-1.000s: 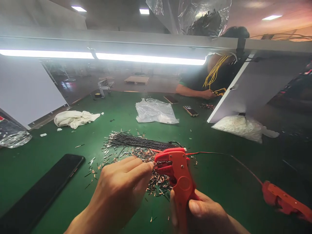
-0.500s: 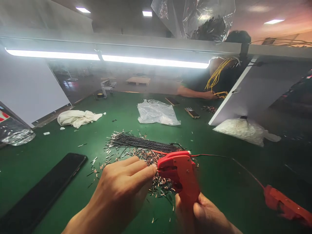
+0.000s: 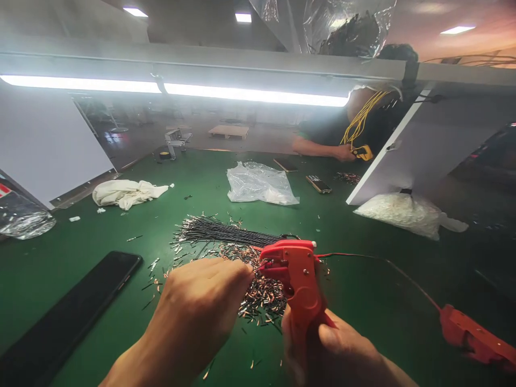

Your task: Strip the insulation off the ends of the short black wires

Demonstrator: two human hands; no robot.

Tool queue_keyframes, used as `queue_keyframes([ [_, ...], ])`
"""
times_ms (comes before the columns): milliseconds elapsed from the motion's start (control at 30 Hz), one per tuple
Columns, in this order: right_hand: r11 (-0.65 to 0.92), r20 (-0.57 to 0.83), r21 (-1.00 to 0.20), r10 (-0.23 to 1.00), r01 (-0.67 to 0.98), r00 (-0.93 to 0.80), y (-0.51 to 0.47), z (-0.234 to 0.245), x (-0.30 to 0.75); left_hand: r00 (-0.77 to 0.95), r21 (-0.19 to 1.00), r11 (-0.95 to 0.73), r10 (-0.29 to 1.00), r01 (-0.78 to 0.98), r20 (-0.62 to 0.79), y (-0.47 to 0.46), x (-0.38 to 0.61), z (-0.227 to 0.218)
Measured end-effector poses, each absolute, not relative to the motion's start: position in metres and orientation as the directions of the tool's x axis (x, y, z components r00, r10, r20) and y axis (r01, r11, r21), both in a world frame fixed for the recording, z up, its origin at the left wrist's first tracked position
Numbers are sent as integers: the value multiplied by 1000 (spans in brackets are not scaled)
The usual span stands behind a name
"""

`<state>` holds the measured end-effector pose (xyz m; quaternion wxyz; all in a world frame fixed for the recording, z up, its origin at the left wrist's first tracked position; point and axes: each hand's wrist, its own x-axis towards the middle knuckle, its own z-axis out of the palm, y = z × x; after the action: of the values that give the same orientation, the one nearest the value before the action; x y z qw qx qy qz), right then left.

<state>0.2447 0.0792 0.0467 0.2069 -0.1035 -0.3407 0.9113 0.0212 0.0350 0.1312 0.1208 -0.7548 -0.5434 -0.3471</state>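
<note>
My right hand [image 3: 334, 349] grips the handles of a red wire stripper [image 3: 296, 277], held upright over the green table [image 3: 363, 290]. My left hand [image 3: 201, 306] is closed in a pinch right at the tool's jaws, holding a thin wire that I can barely make out. Under the jaws lies a heap of stripped copper and insulation bits [image 3: 258, 293]. Behind it rests a bundle of thin black wires [image 3: 226, 234]. A red wire [image 3: 374, 266] trails right from the tool.
A black phone [image 3: 76, 306] lies at the left, a white cloth [image 3: 124, 192] and clear bags [image 3: 260, 184] farther back. A second red tool [image 3: 475, 338] sits at the right near a bag of white parts [image 3: 403, 212]. A person across the table handles yellow wires [image 3: 358, 121].
The stripper's jaws have reopened slightly after closing. My left hand's fingers curled in tighter at the jaws. The view shifted a little.
</note>
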Motion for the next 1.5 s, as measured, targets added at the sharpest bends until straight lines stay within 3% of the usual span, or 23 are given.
queue_keyframes([
  [200,-708,1,-598,467,-375,-884,80,51,245,146,190,-371,711,909,687,37,22,133],
  [333,-681,33,-618,477,-394,-878,79,43,247,173,201,-399,724,895,668,37,19,132],
  [433,-683,-4,-613,506,-398,-862,79,39,247,181,236,-425,735,874,654,37,18,131],
  [700,-704,-90,-651,444,-285,-892,80,60,243,212,273,-435,785,858,583,36,20,128],
  [933,-724,-29,-600,446,-341,-895,77,49,248,219,265,-444,776,856,592,35,20,130],
  [1400,-603,-54,-765,408,-225,-911,85,43,249,186,297,-463,746,835,639,33,27,132],
  [1500,-625,-66,-765,318,-157,-946,93,37,250,115,314,-446,708,838,697,34,33,135],
])
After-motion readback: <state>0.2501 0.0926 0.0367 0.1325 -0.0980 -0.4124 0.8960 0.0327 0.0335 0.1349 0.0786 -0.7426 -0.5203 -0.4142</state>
